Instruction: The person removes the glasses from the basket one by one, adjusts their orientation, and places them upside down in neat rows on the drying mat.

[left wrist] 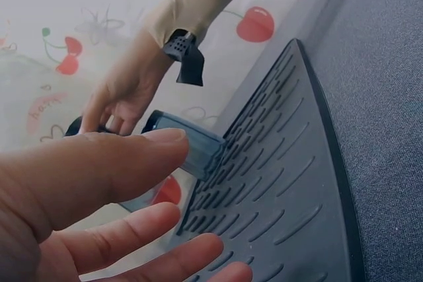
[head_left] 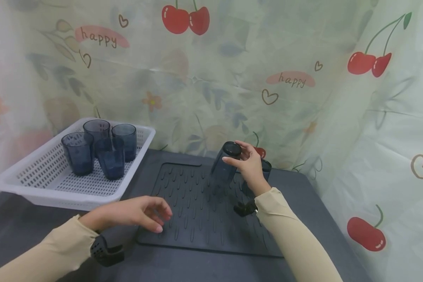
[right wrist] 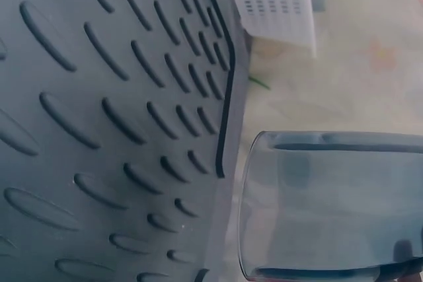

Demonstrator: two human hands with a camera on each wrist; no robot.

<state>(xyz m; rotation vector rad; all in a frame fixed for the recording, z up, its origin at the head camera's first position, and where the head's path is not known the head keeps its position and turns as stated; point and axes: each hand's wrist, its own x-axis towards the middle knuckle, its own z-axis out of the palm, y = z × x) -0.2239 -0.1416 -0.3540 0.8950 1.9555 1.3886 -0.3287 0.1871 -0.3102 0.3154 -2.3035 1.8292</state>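
1. Over the ribbed mat (head_left: 197, 225), we're holding a blue glass (head_left: 223, 167) base-up and leaning, our right hand (head_left: 251, 166) pinching it near the base with thumb and fingers. We're not managing to tell if the rim is touching down.
2. Grip-wise, we're trusting smooth glass up by the base, so a slip could be dropping the rim hard.
3. With that lean, we're probably risking a wobble: one edge landing first on those ridges.
4. Just to the right, a second glass (head_left: 266, 167) is standing base-up, partly hidden by our hand. Swinging out sideways, we could be knocking it over.
5. Our left hand (head_left: 134, 211) is holding nothing, fingers loosely bent, hovering near the white basket (head_left: 56, 200); jerking back carelessly, we might be bumping it and clinking the four other glasses (head_left: 111, 161).
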